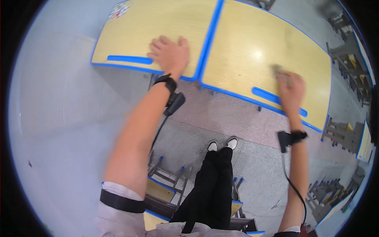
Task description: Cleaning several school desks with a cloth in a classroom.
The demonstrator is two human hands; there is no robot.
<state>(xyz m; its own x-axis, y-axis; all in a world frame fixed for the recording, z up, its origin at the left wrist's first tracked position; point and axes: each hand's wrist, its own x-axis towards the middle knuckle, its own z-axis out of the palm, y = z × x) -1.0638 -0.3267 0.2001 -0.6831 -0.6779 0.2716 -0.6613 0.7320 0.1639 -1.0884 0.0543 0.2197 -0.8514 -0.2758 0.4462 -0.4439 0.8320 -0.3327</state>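
Two school desks with pale wood-look tops and blue edging stand side by side before me. My left hand (171, 54), fingers spread and holding nothing, is over the left desktop (124, 38), beside its blue pen groove (129, 59). Over the right desktop (237, 47), my right hand (291, 86) holds a small greyish item (277, 70), too blurred to name. It is just beyond the right desk's blue pen groove (266, 95). Black straps with small devices and cables are on both wrists.
A pale wall (56, 83) is at the left. A patterned patch (119, 11) marks the left desk's far corner. Chairs (161, 188) stand behind my legs. More desks and chairs (345, 133) are at the right.
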